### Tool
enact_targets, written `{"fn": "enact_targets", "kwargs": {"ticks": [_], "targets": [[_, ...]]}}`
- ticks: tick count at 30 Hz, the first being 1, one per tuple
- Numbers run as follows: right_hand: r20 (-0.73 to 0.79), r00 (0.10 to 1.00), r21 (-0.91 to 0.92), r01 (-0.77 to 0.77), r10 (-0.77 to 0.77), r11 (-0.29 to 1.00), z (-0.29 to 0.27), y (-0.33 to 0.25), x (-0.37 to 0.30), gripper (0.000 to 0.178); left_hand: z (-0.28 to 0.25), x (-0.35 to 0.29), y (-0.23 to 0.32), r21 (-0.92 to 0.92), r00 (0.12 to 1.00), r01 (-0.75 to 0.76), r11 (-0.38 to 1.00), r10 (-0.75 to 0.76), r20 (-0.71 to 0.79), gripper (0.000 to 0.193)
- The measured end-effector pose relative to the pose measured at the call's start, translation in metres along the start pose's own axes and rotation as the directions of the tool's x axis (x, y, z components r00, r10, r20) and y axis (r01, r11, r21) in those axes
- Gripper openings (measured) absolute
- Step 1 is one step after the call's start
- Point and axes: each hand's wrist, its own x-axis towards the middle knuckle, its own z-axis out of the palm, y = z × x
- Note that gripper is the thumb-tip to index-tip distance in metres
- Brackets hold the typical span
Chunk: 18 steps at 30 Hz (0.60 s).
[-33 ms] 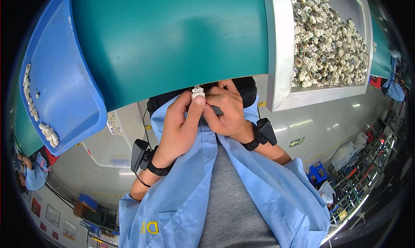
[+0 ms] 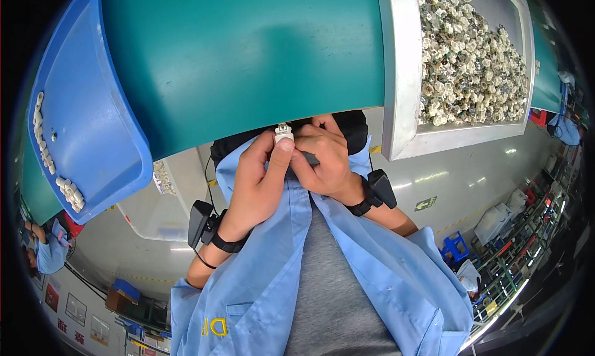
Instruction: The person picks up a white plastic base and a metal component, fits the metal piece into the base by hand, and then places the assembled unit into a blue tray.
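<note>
Just below the near edge of the green table, both my hands meet in front of my chest. My left hand [image 2: 257, 179] pinches a small white plastic part [image 2: 284, 133], thumb on top, its squarish end with a metal bit pointing away from me. Right beside it, my right hand [image 2: 325, 157] is closed, its fingers curled against the part's right side. A dark grey piece [image 2: 312, 160] shows between its thumb and curled fingers; most of it is hidden, so its kind cannot be told.
The green tabletop [image 2: 248, 58] lies ahead. At left a blue tray [image 2: 87, 108] holds a row of white parts [image 2: 44, 142] and a small cluster [image 2: 70, 193]. At right a pale-walled bin [image 2: 400, 77] holds a heap of small white and metal pieces [image 2: 471, 64]. Other people are farther off.
</note>
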Motion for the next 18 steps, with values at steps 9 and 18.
{"fn": "enact_targets", "kwargs": {"ticks": [9,18], "targets": [[-0.016,1.000,0.004,0.014,-0.014,1.000,0.0015,0.0018,0.0006,0.024,0.0062,0.0015,-0.0020,0.126,0.995,-0.101,0.987,0.100,0.012,0.030],[-0.026,0.999,0.006,0.027,-0.027,1.000,0.0023,0.0046,0.0010,0.026,0.0092,0.0036,-0.0087,0.195,0.984,-0.172,0.966,0.176,-0.001,0.030]]}}
